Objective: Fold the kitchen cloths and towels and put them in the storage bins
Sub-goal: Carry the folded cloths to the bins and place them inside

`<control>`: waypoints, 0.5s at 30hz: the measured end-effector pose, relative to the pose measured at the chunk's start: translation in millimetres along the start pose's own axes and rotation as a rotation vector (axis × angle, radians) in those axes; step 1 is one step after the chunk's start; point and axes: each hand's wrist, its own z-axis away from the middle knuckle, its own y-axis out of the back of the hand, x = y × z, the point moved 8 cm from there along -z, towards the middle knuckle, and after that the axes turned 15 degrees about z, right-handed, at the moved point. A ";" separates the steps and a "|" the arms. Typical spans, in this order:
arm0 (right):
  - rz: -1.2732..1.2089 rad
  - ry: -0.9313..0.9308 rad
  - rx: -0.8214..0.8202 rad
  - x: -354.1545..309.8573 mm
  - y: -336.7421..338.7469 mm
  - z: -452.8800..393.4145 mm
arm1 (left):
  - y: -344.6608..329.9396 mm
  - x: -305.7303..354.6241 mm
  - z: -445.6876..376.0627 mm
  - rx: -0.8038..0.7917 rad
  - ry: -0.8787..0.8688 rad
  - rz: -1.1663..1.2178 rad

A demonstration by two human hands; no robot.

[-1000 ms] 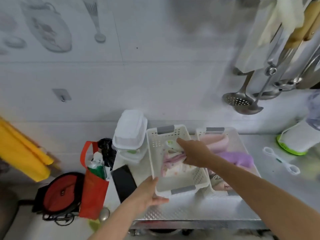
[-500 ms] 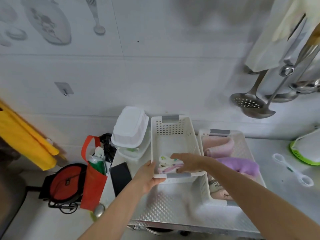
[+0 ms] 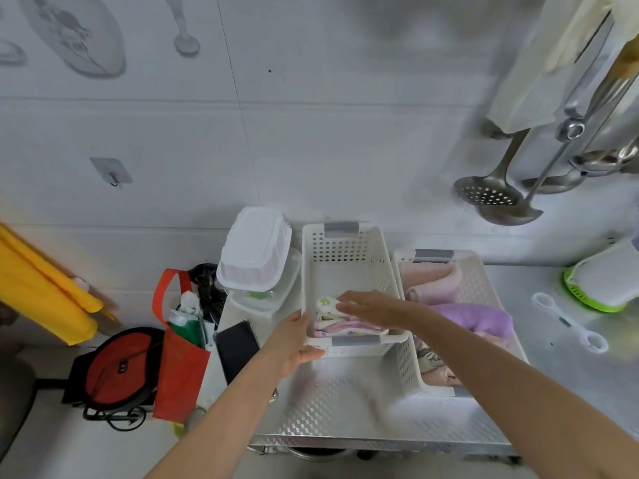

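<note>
Since the earlier frame your right hand [image 3: 375, 307] has flattened | fingers straight, resting on folded cloths [image 3: 340, 324] directly beneath, at white bin's [image 3: 345, 250] near end | your left hand [image 3: 294, 340] grips the bin's near-left corner.

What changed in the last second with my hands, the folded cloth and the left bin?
The right hand brought the folded patterned cloth from the middle of the left white bin down to its near end and now lies flat over it with straight fingers. The left hand shifted from the bin's near left corner to its near rim, still gripping. The right bin of pink and purple towels stayed put.
</note>
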 end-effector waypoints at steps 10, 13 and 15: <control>0.019 -0.075 0.199 0.1 18.5 15.7 | -2.4 46.4 10.4 -0.005 -0.401 -0.775; -0.020 -0.131 0.380 10.0 38.1 33.4 | -17.4 75.0 28.4 -0.069 -0.654 -1.006; -0.079 -0.206 0.491 23.9 45.8 51.4 | -35.7 92.3 46.1 -0.119 -0.789 -1.051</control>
